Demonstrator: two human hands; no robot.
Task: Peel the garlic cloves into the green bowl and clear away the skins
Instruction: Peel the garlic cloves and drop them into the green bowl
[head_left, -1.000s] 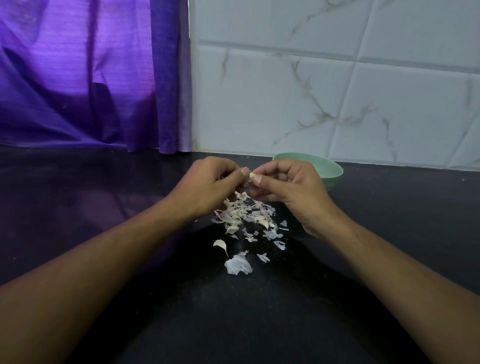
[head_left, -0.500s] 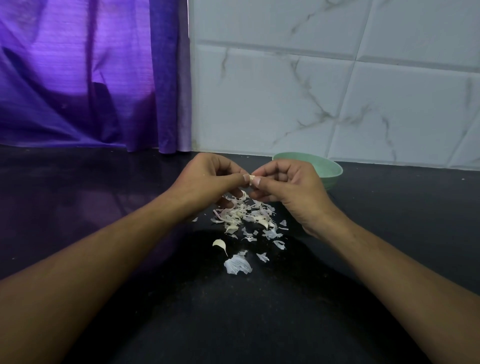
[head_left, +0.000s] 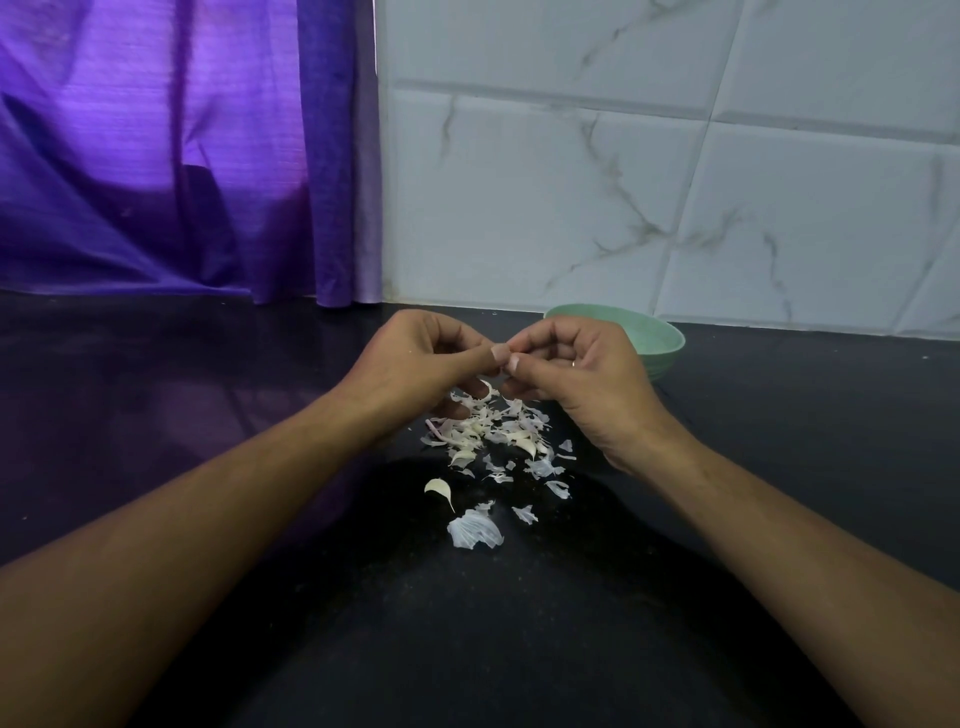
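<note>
Two pinches, left hand and right hand, on one garlic clove above skins on black countertop

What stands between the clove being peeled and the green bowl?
Nothing visible. The left hand and right hand pinch the clove just in front of the bowl; only the right hand itself overlaps its near rim. The skins lie on the counter below, nearer the person.

Bare forearms, short fingernails, possibly a thin ring on the right hand
</note>
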